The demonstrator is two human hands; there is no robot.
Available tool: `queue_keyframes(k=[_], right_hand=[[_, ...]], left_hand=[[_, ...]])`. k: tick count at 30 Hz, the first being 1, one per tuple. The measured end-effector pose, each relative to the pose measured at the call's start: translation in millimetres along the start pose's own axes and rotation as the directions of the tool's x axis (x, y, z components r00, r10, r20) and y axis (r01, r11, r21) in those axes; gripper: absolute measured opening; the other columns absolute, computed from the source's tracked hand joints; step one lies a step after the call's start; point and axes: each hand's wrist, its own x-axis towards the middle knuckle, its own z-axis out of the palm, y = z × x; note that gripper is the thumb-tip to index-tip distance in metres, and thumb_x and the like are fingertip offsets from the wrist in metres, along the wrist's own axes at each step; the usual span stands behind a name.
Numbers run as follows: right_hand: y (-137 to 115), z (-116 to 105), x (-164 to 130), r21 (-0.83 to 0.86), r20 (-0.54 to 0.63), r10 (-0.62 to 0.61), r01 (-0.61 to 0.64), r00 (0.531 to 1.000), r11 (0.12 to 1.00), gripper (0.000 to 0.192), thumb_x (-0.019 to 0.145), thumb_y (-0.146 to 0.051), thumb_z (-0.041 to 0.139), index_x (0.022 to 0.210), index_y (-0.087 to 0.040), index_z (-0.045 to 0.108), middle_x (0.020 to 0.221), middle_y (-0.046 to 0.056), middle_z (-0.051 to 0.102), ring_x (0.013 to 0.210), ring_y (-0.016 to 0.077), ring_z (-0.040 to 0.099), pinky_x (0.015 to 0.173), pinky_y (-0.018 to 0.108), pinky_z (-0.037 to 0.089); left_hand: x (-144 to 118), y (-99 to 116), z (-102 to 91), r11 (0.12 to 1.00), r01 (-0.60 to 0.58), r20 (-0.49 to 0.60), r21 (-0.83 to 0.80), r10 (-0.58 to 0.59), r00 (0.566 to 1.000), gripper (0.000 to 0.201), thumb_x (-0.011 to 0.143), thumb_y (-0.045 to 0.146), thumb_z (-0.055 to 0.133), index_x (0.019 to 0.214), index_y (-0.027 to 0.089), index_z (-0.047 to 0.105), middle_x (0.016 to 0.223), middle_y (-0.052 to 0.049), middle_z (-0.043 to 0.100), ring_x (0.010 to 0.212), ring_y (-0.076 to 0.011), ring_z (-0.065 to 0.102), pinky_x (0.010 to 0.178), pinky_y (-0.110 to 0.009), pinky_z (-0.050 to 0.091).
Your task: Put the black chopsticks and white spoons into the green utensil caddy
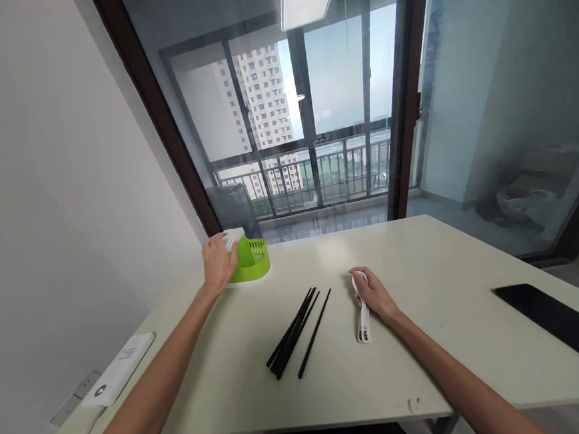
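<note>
My left hand [217, 261] is closed around the white slotted part of a green and white cutlery holder [254, 266] at the table's far left. The holder stands upright, with a basket-like green compartment on its right side. My right hand [373, 292] is wrapped around the bowl end of white spoons [363, 325], seemingly stacked together, whose patterned handle ends point toward me. Between my hands lies a loose bunch of black chopsticks [293, 337], with a single chopstick [315, 333] apart on its right.
The pale table [223, 396] meets a wall on the left. A white power strip or router-like box [118, 371] with a cable lies at the left edge. A flat black object [561, 322] rests at the right. A glass door [332, 126] stands behind the table.
</note>
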Motion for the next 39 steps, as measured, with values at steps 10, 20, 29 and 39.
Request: queue_keyframes(k=[10,20,29,39], right_hand=[[12,7,2,-0.247,-0.005,-0.163,0.157,0.987,0.956,0.04,0.095,-0.054,0.038,0.102,-0.024,0.062,0.081,0.004,0.068,0.077,0.0247,0.063,0.078,0.038,0.05],[22,3,2,-0.368,0.055,-0.238,0.241,0.97,0.898,0.036,0.097,-0.044,0.035,0.103,-0.022,0.062,0.102,0.009,0.07,0.098,0.0254,0.064,0.093,0.04,0.048],[23,-1,0,-0.398,0.119,-0.272,0.297,0.955,0.868,0.034,0.098,-0.042,0.037,0.103,-0.021,0.062,0.103,0.01,0.071,0.096,0.0256,0.065,0.091,0.041,0.05],[25,-2,1,-0.392,0.156,-0.293,0.331,0.943,0.858,0.034,0.098,-0.041,0.039,0.106,-0.021,0.066,0.107,0.01,0.072,0.101,0.0256,0.065,0.094,0.041,0.049]], left_hand=[[0,-24,20.6,0.994,0.037,0.293,-0.105,-0.004,0.956,0.062,0.104,0.055,0.024,0.149,0.018,0.045,0.161,-0.013,0.039,0.144,-0.0299,0.04,0.116,-0.049,0.035],[-18,143,44.7,0.951,-0.155,0.388,-0.269,0.254,0.886,0.066,0.102,0.063,0.024,0.156,0.028,0.034,0.168,-0.015,0.021,0.127,-0.0373,0.059,0.102,-0.053,0.046],[-30,232,50.5,0.911,-0.189,0.422,-0.368,0.344,0.839,0.068,0.1,0.066,0.027,0.158,0.03,0.03,0.168,-0.016,0.017,0.118,-0.0386,0.063,0.096,-0.056,0.049],[-55,183,45.3,0.901,-0.215,0.051,-0.377,0.252,0.966,0.054,0.107,0.044,0.028,0.157,0.026,0.026,0.166,-0.014,0.022,0.147,-0.0311,0.035,0.119,-0.052,0.03]])
